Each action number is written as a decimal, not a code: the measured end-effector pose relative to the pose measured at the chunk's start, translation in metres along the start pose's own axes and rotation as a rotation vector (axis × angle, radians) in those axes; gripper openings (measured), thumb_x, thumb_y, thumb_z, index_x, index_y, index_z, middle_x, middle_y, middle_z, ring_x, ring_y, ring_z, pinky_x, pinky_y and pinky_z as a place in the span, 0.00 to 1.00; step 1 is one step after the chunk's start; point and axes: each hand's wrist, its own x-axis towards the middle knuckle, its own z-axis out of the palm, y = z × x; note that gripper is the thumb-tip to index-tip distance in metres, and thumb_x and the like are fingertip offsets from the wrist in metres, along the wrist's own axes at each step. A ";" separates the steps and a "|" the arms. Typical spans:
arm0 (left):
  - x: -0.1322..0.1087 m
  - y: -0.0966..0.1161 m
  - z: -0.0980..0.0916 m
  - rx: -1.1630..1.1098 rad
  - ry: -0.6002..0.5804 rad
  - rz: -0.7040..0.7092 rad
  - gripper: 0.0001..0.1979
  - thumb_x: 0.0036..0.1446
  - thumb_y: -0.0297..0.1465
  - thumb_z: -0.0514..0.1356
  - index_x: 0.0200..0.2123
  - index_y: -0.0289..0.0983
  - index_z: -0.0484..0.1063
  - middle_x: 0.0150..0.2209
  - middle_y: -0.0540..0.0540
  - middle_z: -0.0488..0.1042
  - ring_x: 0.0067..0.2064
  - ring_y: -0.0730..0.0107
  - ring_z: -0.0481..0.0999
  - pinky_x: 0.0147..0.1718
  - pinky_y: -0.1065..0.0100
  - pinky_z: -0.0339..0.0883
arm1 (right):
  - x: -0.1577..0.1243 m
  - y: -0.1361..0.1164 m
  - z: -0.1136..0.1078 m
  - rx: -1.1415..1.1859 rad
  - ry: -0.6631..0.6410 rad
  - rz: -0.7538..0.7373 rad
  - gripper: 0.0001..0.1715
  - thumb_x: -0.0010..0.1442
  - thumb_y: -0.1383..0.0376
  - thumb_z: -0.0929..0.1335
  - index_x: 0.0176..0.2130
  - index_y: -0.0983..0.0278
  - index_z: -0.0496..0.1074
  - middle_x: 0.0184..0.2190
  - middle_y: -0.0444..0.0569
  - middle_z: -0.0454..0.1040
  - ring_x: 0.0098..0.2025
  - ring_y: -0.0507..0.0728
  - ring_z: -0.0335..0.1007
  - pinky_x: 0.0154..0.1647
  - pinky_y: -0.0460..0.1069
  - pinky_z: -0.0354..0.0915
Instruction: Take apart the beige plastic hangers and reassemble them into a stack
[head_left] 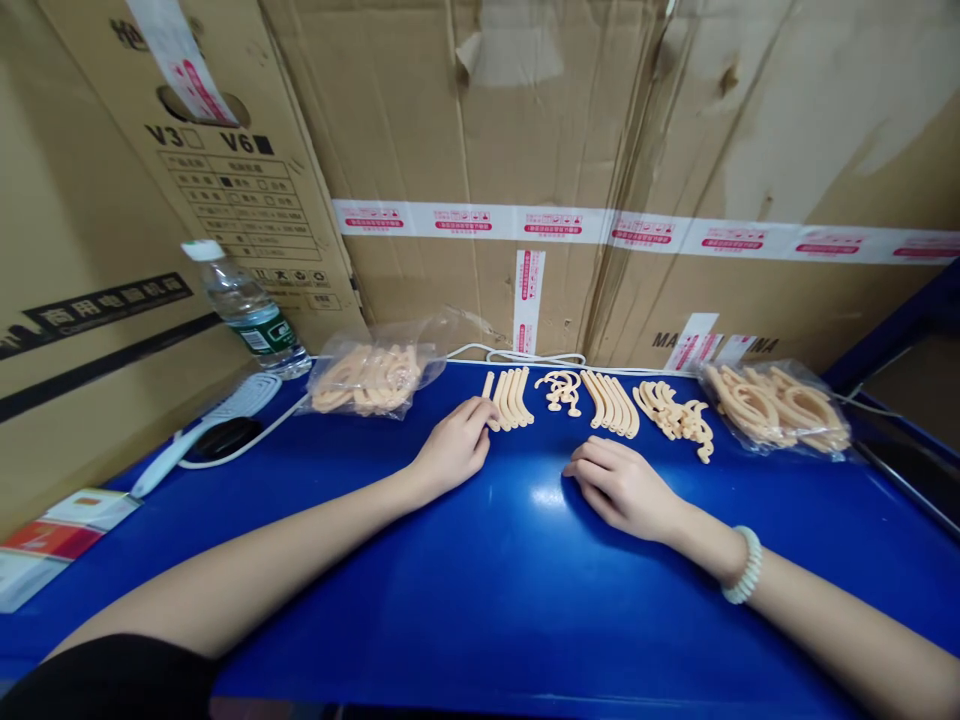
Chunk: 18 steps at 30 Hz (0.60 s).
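My left hand [457, 448] rests on the blue table, its fingers closed on the lower end of a slim, curved beige strip [488, 385]. Right beside that strip lies a row of matching curved strips [514, 398]. My right hand [622, 485] lies loosely curled on the table, with nothing visible in its fingers. Just beyond it is a second row of curved strips [611, 403]. Between the rows sits a small pile of thin curved pieces with round ends [562, 390]. Another loose pile of short curved beige pieces [675, 412] lies further right.
Clear plastic bags of beige parts lie at the left [367, 378] and right [776, 407]. A water bottle [255, 315], a hairbrush [202, 425] and a small box [64, 540] stand or lie at the left. Cardboard boxes [465, 120] wall the back; a white cable [517, 357] runs along it.
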 end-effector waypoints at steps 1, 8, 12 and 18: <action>0.000 0.000 0.000 0.017 -0.007 -0.025 0.16 0.56 0.17 0.53 0.45 0.39 0.66 0.48 0.40 0.73 0.49 0.56 0.77 0.48 0.57 0.73 | 0.000 0.000 0.000 -0.016 0.001 -0.005 0.14 0.70 0.72 0.59 0.44 0.67 0.72 0.39 0.55 0.73 0.40 0.58 0.67 0.41 0.53 0.65; 0.001 0.000 0.002 0.094 -0.020 -0.083 0.14 0.55 0.18 0.54 0.44 0.37 0.67 0.45 0.42 0.74 0.47 0.57 0.76 0.49 0.57 0.72 | -0.002 -0.003 0.001 -0.085 0.015 0.000 0.14 0.70 0.72 0.59 0.45 0.67 0.73 0.38 0.54 0.74 0.39 0.59 0.67 0.42 0.53 0.64; 0.003 0.002 0.001 0.130 -0.010 -0.085 0.12 0.55 0.18 0.54 0.40 0.37 0.68 0.42 0.43 0.75 0.48 0.57 0.74 0.51 0.58 0.70 | 0.000 0.000 0.000 -0.169 0.012 0.006 0.14 0.70 0.71 0.59 0.46 0.67 0.73 0.35 0.54 0.74 0.38 0.60 0.66 0.41 0.54 0.61; 0.004 0.005 0.000 0.214 -0.039 -0.096 0.08 0.55 0.20 0.55 0.37 0.38 0.68 0.40 0.43 0.74 0.47 0.55 0.72 0.49 0.57 0.69 | 0.032 0.022 -0.011 -0.329 -0.007 0.212 0.14 0.69 0.71 0.61 0.47 0.67 0.74 0.40 0.56 0.76 0.46 0.63 0.66 0.49 0.56 0.59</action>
